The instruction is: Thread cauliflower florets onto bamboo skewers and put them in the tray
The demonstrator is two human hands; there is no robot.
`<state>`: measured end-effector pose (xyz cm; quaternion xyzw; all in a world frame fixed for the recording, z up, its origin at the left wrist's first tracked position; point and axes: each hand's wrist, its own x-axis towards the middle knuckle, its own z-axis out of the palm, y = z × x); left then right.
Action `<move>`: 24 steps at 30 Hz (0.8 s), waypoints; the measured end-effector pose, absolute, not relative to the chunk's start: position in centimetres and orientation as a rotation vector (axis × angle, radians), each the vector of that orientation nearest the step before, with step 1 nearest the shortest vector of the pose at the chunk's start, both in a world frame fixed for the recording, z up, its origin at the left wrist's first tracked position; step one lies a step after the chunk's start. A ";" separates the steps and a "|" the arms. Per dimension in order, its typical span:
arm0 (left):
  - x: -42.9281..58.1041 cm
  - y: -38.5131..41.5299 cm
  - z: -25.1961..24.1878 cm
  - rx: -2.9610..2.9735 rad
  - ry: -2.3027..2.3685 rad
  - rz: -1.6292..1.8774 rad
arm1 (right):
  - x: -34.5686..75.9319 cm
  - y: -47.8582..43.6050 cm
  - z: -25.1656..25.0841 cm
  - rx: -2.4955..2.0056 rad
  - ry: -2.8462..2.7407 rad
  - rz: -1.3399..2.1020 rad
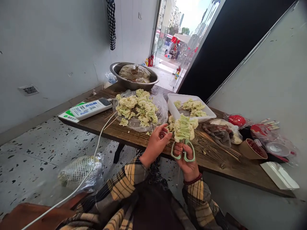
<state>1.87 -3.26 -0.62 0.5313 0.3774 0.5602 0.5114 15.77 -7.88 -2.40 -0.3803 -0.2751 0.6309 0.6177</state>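
Observation:
My right hand [187,161] grips green-handled scissors [183,150], blades pointing up into a large cauliflower piece [184,127] held over the table's front edge. My left hand [157,142] pinches the left side of that cauliflower piece, fingers closed on a floret. A pile of cut cauliflower florets [139,108] lies on a clear plastic sheet just beyond my left hand. A white tray [177,113] holding more florets sits behind the held piece. Bamboo skewers [216,147] lie scattered on the table to the right of my hands.
A dark wooden table [240,171] runs along the wall. On it: a white scale [90,108] with a cable, a steel basin [120,68] with bagged items, a brown cup [251,150], red-lidded containers [237,120], a white lid [279,175]. A netted bag [79,171] lies on the speckled floor.

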 end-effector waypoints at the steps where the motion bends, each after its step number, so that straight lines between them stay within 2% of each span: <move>1: 1.9 -3.0 -0.5 1.199 0.843 1.321 | 15.7 -7.9 -2.6 -0.901 -0.651 1.454; 7: 1.7 -2.7 0.8 0.952 0.500 1.145 | 15.1 -7.9 -2.9 -0.993 -0.743 1.504; 15: 1.2 -2.8 -0.1 0.695 0.635 1.213 | 15.4 -7.6 -2.2 -1.064 -0.910 1.474; 20: 0.6 -2.0 -1.5 0.593 0.637 1.260 | 16.8 -8.3 -2.1 -1.208 -0.941 1.291; 24: -0.1 -1.4 -1.5 0.603 0.641 1.312 | 19.0 -10.6 -2.7 -1.405 -1.186 1.097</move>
